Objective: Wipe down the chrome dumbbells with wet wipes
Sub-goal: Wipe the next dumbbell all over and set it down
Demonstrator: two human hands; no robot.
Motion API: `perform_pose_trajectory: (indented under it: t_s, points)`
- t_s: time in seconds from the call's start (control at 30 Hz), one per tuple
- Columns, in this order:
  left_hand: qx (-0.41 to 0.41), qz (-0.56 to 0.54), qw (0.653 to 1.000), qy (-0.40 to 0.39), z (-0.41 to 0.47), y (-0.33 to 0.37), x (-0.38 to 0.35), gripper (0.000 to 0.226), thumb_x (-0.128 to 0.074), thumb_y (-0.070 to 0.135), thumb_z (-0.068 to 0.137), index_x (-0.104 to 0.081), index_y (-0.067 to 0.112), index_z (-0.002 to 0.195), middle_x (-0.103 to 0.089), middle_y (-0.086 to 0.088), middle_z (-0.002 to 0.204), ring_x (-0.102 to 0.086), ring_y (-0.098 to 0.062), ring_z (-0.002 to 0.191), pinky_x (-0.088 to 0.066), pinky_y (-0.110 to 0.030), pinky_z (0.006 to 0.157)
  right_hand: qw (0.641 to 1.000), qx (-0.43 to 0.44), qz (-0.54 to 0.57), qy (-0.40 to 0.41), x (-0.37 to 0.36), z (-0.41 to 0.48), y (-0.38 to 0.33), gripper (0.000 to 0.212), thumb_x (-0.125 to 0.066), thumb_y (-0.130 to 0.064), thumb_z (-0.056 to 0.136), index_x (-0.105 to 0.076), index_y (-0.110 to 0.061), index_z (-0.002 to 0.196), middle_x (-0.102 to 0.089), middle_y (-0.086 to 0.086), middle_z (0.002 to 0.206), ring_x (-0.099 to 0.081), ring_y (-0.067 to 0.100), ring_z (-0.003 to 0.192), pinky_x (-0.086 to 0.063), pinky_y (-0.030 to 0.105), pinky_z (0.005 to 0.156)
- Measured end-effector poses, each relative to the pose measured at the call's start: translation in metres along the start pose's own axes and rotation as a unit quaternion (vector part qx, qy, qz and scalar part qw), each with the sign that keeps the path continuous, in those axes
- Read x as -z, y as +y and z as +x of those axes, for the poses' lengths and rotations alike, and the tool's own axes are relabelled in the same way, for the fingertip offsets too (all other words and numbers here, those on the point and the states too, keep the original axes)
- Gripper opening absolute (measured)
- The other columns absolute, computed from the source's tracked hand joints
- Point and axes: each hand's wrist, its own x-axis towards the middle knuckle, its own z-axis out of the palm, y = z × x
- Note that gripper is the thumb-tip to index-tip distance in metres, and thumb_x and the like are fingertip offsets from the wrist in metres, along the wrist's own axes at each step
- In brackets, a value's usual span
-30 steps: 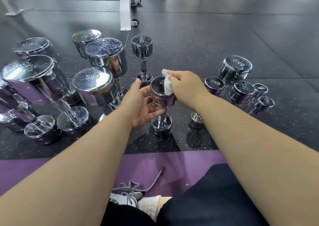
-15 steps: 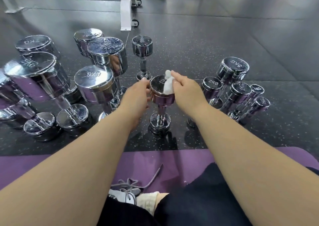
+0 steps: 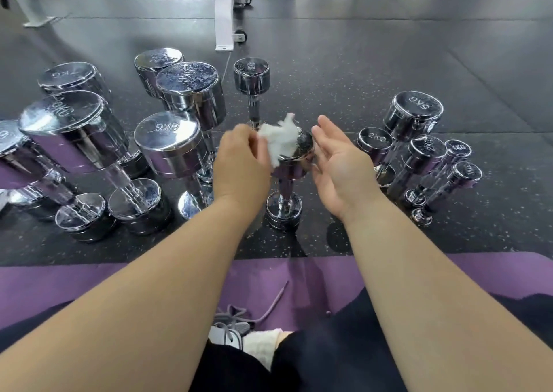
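Nearest to you, your dark shorts [image 3: 329, 361] and a laced shoe [image 3: 227, 332] lie over the purple mat [image 3: 59, 287]. Beyond the mat edge, on the speckled black floor [image 3: 389, 236], the small chrome dumbbell [image 3: 285, 188] stands upright on one head, directly between your forearms.

Your left hand [image 3: 242, 164] is curled, its back toward the camera, and its fingertips pinch the white wet wipe [image 3: 281, 142]. The wipe is bunched against the left part of the dumbbell's top head. Your right hand [image 3: 338, 164] is spread, palm facing left and fingers straight, just beside the right side of that head. Contact with the chrome cannot be confirmed.

To the left stands a cluster of larger dumbbells [image 3: 170, 143]. To the right stands a smaller group [image 3: 414, 113], with heads marked 5KG and 2KG. Behind the central unit, one slim dumbbell [image 3: 251, 76] stands upright. Farthest away, a white bench leg [image 3: 224, 14] with wheels rests on the floor.
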Motion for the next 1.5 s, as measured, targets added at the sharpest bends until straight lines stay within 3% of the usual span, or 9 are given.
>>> perform_pose_trajectory:
  t_s: [0.17,0.3,0.5,0.63,0.8,0.9,1.1,1.2,1.5]
  points:
    - [0.094,-0.07,0.993,-0.029,-0.004,0.004,-0.001,0.026,-0.05,0.012,0.095,-0.069,0.024,0.106,-0.067,0.008,0.092,-0.059,-0.012,0.079,-0.038,-0.022,0.062,0.999,0.022,-0.028,0.029,-0.007,0.0,0.005,0.032,-0.043,-0.007,0.102,-0.062,-0.016,0.126,-0.066,-0.008,0.107,-0.064,0.005,0.089,-0.05,0.016,0.065]
    - [0.178,-0.193,0.965,-0.015,-0.002,0.012,-0.005,0.03,-0.046,0.012,0.089,-0.071,0.026,0.098,-0.07,0.006,0.094,-0.059,-0.014,0.07,-0.042,-0.024,0.067,0.999,0.015,-0.007,0.046,-0.004,0.007,0.01,0.035,-0.043,-0.007,0.102,-0.056,-0.017,0.133,-0.06,0.001,0.131,-0.06,0.016,0.114,-0.049,0.023,0.082]
    - [0.248,-0.286,0.925,-0.025,-0.008,0.012,-0.007,0.02,-0.054,0.009,0.09,-0.07,0.016,0.078,-0.065,-0.005,0.068,-0.052,-0.014,0.062,-0.048,-0.024,0.065,0.998,0.013,-0.016,0.06,-0.005,0.011,0.011,0.027,-0.043,-0.007,0.101,-0.065,-0.021,0.108,-0.069,-0.001,0.101,-0.064,0.01,0.082,-0.049,0.022,0.068]
    - [0.267,-0.334,0.899,-0.092,-0.002,0.002,-0.004,0.03,-0.047,0.0,0.079,-0.055,0.014,0.054,-0.053,0.001,0.049,-0.05,-0.015,0.06,-0.041,-0.047,0.1,0.998,0.014,-0.018,0.053,-0.004,0.01,0.014,0.028,-0.042,-0.008,0.102,-0.066,-0.022,0.104,-0.068,-0.001,0.093,-0.06,0.008,0.071,-0.048,0.022,0.065]
    - [0.253,-0.368,0.894,-0.018,0.006,-0.003,-0.007,0.018,-0.065,0.005,0.087,-0.06,0.021,0.078,-0.065,0.0,0.074,-0.056,-0.012,0.063,-0.045,-0.031,0.067,0.999,0.007,0.01,0.047,-0.004,0.011,0.012,0.026,-0.043,-0.008,0.102,-0.066,-0.019,0.104,-0.065,0.001,0.084,-0.057,0.009,0.063,-0.046,0.024,0.063]
    - [0.267,-0.38,0.884,-0.056,0.007,-0.006,-0.012,0.021,-0.063,0.003,0.091,-0.07,0.023,0.086,-0.07,0.003,0.089,-0.062,-0.011,0.083,-0.052,-0.029,0.087,0.999,0.011,0.01,0.047,-0.004,0.012,0.013,0.026,-0.043,-0.007,0.102,-0.066,-0.019,0.1,-0.064,0.001,0.079,-0.054,0.009,0.06,-0.045,0.025,0.062]
    - [0.387,-0.492,0.775,-0.087,0.004,0.001,-0.007,0.023,-0.051,-0.007,0.093,-0.062,0.003,0.076,-0.064,-0.008,0.078,-0.058,-0.014,0.07,-0.054,-0.024,0.061,0.999,-0.004,0.023,0.048,-0.004,0.016,0.016,0.023,-0.047,-0.01,0.1,-0.068,-0.018,0.101,-0.068,0.0,0.095,-0.062,0.01,0.077,-0.049,0.028,0.074]
    - [0.378,-0.489,0.775,-0.134,0.007,-0.001,-0.006,0.026,-0.047,-0.003,0.097,-0.066,0.011,0.087,-0.067,-0.007,0.081,-0.06,-0.016,0.072,-0.056,-0.031,0.074,0.998,-0.01,0.021,0.05,-0.004,0.018,0.019,0.023,-0.051,-0.015,0.098,-0.07,-0.011,0.11,-0.069,-0.002,0.088,-0.062,0.01,0.072,-0.048,0.028,0.069]
    - [0.327,-0.482,0.812,-0.042,0.007,0.002,-0.011,0.036,-0.049,-0.018,0.085,-0.059,0.009,0.105,-0.064,-0.011,0.092,-0.06,-0.013,0.06,-0.045,-0.018,0.045,0.998,-0.026,0.031,0.044,-0.003,0.018,0.018,0.021,-0.052,-0.015,0.097,-0.069,-0.009,0.108,-0.065,-0.002,0.079,-0.059,0.009,0.063,-0.048,0.023,0.059]
